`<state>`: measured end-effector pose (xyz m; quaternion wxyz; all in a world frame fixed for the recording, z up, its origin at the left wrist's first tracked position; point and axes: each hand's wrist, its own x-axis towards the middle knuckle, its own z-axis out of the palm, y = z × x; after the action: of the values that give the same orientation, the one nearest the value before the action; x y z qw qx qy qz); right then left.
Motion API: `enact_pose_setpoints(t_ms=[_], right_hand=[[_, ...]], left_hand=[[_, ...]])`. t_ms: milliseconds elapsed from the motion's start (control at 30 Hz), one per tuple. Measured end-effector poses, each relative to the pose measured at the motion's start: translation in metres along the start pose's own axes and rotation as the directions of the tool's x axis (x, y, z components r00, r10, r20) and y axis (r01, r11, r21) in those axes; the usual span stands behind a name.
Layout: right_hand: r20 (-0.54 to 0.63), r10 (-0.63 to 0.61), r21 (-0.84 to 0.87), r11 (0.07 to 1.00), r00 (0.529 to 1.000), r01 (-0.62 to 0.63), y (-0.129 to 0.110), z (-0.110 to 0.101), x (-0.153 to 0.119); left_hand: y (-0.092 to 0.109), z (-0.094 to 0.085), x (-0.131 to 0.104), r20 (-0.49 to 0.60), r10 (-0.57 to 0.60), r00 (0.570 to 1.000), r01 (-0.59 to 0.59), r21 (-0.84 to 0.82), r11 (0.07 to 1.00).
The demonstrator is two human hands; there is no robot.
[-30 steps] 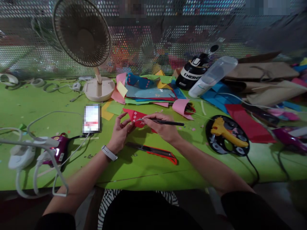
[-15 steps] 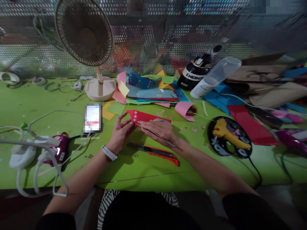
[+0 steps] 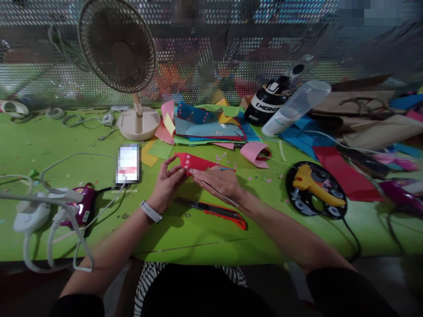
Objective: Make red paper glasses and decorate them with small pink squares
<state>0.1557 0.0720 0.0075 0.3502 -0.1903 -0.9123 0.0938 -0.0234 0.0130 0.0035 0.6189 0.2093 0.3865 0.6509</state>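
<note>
A strip of red paper (image 3: pixel 198 162) with small pale pink diamonds near its left end is in front of me. My left hand (image 3: pixel 167 183) pinches its lower left edge between thumb and fingers. Thin metal tweezers (image 3: pixel 220 192) lie in the grip of my right hand (image 3: pixel 220 182), their tip at the diamonds beside my left fingertips. Part of the red strip is hidden behind my right hand. Just below the hands, an orange and black utility knife (image 3: pixel 221 212) rests on the green table (image 3: pixel 185 237).
A fan (image 3: pixel 139 123) and stacked coloured paper (image 3: pixel 208 127) stand behind. A phone (image 3: pixel 128 163) and white plugs (image 3: pixel 33 213) are left. At right are a yellow glue gun (image 3: pixel 313 187) on a black tray, a black bottle (image 3: pixel 266 105) and a clear bottle (image 3: pixel 297 108).
The tweezers and my right hand have shifted very slightly, and the red strip sits a touch lower. Both hands keep their grips.
</note>
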Motion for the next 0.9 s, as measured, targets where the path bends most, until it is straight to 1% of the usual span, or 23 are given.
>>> enact_pose_setpoints(t_ms=[67,167,267,400,467,733,800,900], right_hand=[[0.016,-0.019,-0.038,0.999,1.000,0.020,0.001,0.001,-0.001],[-0.026,-0.140,-0.106,0.985,0.990,0.136,0.001,0.002,-0.003],[-0.048,-0.239,-0.166,0.959,0.970,0.228,0.000,0.001,-0.005],[-0.009,-0.361,-0.278,0.897,0.933,0.344,-0.002,-0.004,-0.004],[-0.003,-0.399,-0.339,0.863,0.917,0.375,-0.003,-0.006,-0.003],[0.039,-0.460,-0.447,0.786,0.887,0.427,-0.008,-0.010,0.000],[0.037,-0.447,-0.446,0.793,0.894,0.415,-0.007,-0.010,-0.001],[-0.021,-0.387,-0.396,0.850,0.922,0.348,-0.003,-0.009,-0.003]], left_hand=[[0.000,0.000,0.000,-0.004,0.002,1.000,-0.002,0.011,1.000],[0.000,0.000,0.000,-0.004,0.004,1.000,-0.004,0.019,1.000],[0.000,0.000,0.001,0.001,0.006,1.000,-0.006,0.027,1.000],[-0.001,-0.001,0.001,0.019,0.020,1.000,-0.020,0.031,0.999],[-0.002,-0.001,0.002,0.024,0.021,0.999,-0.022,0.023,0.999],[-0.001,-0.001,0.001,0.017,0.017,1.000,-0.017,0.028,0.999],[-0.002,-0.001,0.001,0.025,0.005,1.000,-0.006,0.032,0.999],[-0.002,-0.001,0.000,0.039,0.005,0.999,-0.006,0.036,0.999]])
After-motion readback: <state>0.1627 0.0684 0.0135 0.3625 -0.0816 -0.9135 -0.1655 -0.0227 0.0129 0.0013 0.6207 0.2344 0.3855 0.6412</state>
